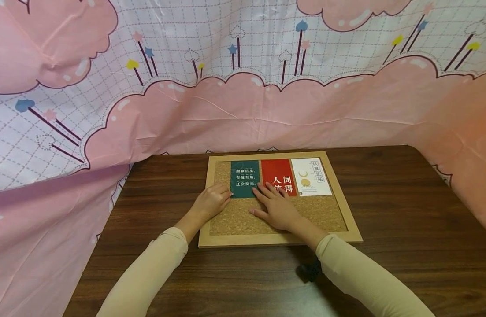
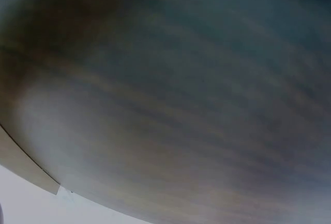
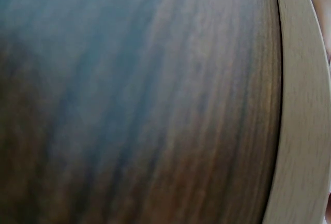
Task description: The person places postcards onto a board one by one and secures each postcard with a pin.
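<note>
A cork board [image 1: 243, 215] in a pale wooden frame [image 1: 280, 239] lies on the dark table. Side by side along its upper part are a green card [image 1: 244, 169] with white writing, a red card [image 1: 276, 169], and a white card [image 1: 312, 176] with a yellow drawing. My left hand [image 1: 215, 200] is at the green card's lower left corner, its fingers curled; I cannot tell what is between the fingertips. My right hand [image 1: 278, 207] lies with spread fingers across the lower edges of the green and red cards, partly covering the red one's writing.
A small black object [image 1: 309, 270] is on the table by the right sleeve [image 1: 358, 273]. Pink and white patterned cloth [image 1: 246, 119] hangs behind and beside the table. The wrist views mostly show blurred wood grain, with the board's frame [image 3: 305, 105] at the right wrist view's edge.
</note>
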`<action>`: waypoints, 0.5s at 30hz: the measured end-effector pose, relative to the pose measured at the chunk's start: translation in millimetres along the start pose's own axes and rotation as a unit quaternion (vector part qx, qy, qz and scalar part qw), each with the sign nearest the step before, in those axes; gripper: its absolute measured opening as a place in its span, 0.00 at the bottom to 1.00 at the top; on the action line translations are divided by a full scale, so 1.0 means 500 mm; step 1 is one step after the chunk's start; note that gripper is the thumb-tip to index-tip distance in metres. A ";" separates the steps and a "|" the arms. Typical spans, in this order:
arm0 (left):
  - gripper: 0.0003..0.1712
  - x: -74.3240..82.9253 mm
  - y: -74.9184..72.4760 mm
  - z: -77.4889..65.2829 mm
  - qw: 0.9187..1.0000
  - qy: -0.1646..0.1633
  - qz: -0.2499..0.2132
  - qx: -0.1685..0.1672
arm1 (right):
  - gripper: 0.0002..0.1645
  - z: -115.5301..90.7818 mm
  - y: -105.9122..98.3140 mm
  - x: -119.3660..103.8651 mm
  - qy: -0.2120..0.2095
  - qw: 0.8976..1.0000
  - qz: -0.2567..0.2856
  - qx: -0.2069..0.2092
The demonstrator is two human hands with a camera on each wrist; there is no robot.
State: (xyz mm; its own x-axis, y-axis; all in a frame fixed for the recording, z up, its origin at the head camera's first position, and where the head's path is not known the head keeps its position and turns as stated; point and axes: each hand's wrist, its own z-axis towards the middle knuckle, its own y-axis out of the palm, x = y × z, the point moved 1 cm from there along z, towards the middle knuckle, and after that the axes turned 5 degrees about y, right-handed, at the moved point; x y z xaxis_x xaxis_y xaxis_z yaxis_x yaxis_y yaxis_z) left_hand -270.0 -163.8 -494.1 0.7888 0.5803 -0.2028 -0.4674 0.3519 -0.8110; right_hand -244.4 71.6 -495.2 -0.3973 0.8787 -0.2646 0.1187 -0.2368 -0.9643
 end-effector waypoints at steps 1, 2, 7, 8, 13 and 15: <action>0.03 0.000 0.000 0.000 1.000 0.000 -0.002 0.001 | 0.44 0.000 0.000 0.000 0.001 1.000 -0.001 0.000; 0.02 0.000 0.001 0.000 1.000 -0.001 -0.005 0.003 | 0.44 0.000 0.000 0.000 0.000 1.000 -0.002 0.001; 0.03 -0.001 0.001 -0.004 1.000 -0.005 -0.011 0.010 | 0.44 -0.001 -0.001 -0.001 -0.002 1.000 0.001 -0.001; 0.03 -0.002 0.001 -0.004 1.000 -0.005 -0.013 0.012 | 0.44 -0.001 -0.001 -0.001 -0.003 1.000 0.001 -0.002; 0.04 -0.002 0.003 -0.004 1.000 -0.001 -0.013 0.017 | 0.44 -0.001 0.001 0.001 -0.001 1.000 -0.004 0.000; 0.03 -0.002 0.004 -0.003 1.000 0.000 -0.013 0.019 | 0.44 -0.001 0.001 0.002 -0.001 1.000 -0.005 0.002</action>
State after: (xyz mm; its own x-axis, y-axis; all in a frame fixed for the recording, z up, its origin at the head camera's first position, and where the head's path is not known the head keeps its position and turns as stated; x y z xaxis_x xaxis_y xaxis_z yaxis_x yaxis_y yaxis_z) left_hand -271.1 -165.0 -496.4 0.8004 0.5713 -0.1816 -0.4617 0.3942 -0.7947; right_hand -244.3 72.3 -495.9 -0.4000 0.8802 -0.2555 0.1111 -0.2301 -0.9668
